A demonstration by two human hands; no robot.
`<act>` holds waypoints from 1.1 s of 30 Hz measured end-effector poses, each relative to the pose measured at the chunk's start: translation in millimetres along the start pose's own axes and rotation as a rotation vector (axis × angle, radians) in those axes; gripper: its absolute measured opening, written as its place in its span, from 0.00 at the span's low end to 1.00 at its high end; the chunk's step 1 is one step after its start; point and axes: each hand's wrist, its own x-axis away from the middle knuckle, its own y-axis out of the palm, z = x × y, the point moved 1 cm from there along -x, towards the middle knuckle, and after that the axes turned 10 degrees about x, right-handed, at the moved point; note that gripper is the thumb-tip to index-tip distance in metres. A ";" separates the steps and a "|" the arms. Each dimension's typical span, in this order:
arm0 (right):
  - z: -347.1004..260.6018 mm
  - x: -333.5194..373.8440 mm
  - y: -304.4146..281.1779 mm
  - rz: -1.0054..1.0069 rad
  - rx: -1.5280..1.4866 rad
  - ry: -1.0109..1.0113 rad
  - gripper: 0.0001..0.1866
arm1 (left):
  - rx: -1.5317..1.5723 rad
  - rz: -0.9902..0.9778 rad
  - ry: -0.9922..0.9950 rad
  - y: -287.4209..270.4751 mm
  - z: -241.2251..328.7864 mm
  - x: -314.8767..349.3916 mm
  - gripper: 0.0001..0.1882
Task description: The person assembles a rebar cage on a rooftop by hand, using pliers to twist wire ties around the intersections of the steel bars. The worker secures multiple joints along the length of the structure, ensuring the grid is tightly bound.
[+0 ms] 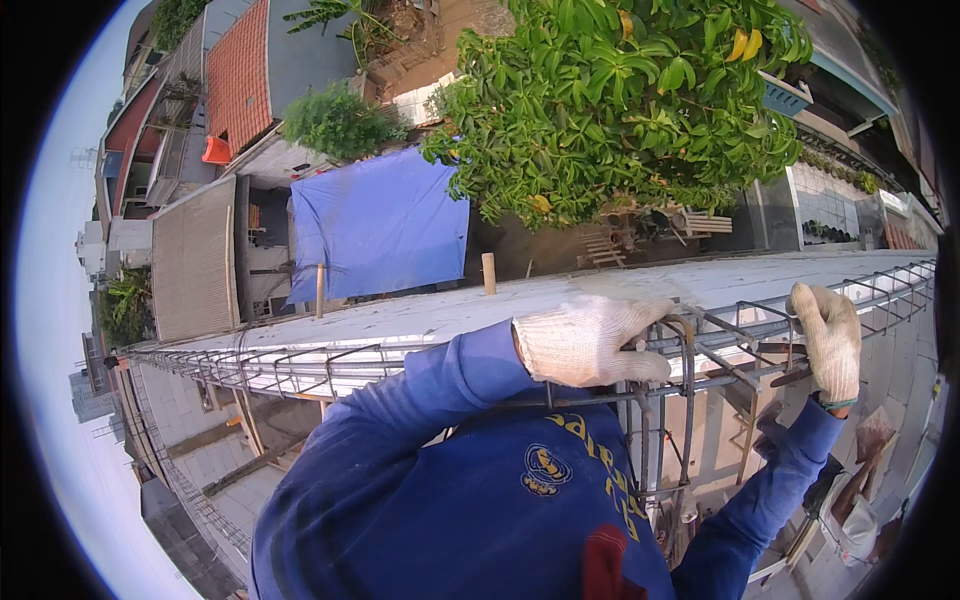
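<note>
A long cage of steel reinforcing bars (725,375) runs across in front of me along the top of a white block wall (430,318). My left hand (590,342), in a white knit glove, is closed on a bent rebar stirrup (687,350) where another cage part hangs down at the corner. To its right, my gloved right hand (832,340) is closed around a dark two-armed hand tool (790,377) that looks like pincers. Both arms of the tool lie by the cage's bars. Its working end is too small to make out.
Below the wall's far side are a blue tarp (380,225) and a large leafy tree (620,110). Two short posts (489,273) rise at the wall's far edge. Beneath the near side lie pale floor slabs (190,400) and timber props, well below the cage.
</note>
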 end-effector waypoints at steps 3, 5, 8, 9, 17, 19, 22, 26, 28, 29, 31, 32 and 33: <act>16.2 0.7 8.2 -0.005 -0.028 0.005 0.30 | -0.048 0.045 0.091 -4.3 2.5 3.1 0.40; 27.3 -4.8 16.1 -0.090 -0.106 0.019 0.27 | -0.059 0.049 0.085 4.1 -10.5 2.7 0.38; 57.9 2.4 20.2 -0.065 -0.261 -0.119 0.24 | -0.011 0.058 0.073 10.1 -17.2 3.4 0.36; 76.6 10.4 20.9 -0.014 -0.311 -0.193 0.25 | -0.010 0.053 0.085 9.5 -20.4 1.2 0.35; 72.9 3.3 24.8 -0.008 -0.121 -0.255 0.23 | -0.064 0.130 0.129 5.9 -16.5 14.5 0.38; 78.7 5.8 32.2 0.059 -0.012 -0.250 0.22 | -0.105 0.177 0.150 -2.6 -12.3 23.5 0.39; 67.8 3.3 33.6 0.070 -0.019 -0.265 0.21 | -0.287 0.437 0.141 -31.2 -2.5 70.1 0.41; 62.8 7.2 31.6 0.055 -0.016 -0.270 0.19 | -0.463 1.053 -0.240 -92.3 -19.2 186.5 0.21; 60.4 6.1 28.6 0.026 -0.029 -0.287 0.19 | -0.714 1.366 -0.545 -127.8 -42.7 272.1 0.16; 58.4 5.7 27.4 0.006 -0.031 -0.301 0.19 | -0.898 1.501 -0.705 -137.7 -58.6 325.8 0.18; 53.0 7.0 25.1 -0.024 -0.031 -0.320 0.18 | -1.059 1.540 -1.183 -139.8 -75.0 412.1 0.15; 53.8 4.9 26.6 -0.027 -0.032 -0.316 0.18 | -1.070 1.541 -1.299 -137.6 -84.5 447.2 0.16; 54.7 5.1 27.6 -0.025 -0.029 -0.304 0.17 | -0.913 1.537 -1.403 -137.9 -91.4 467.1 0.19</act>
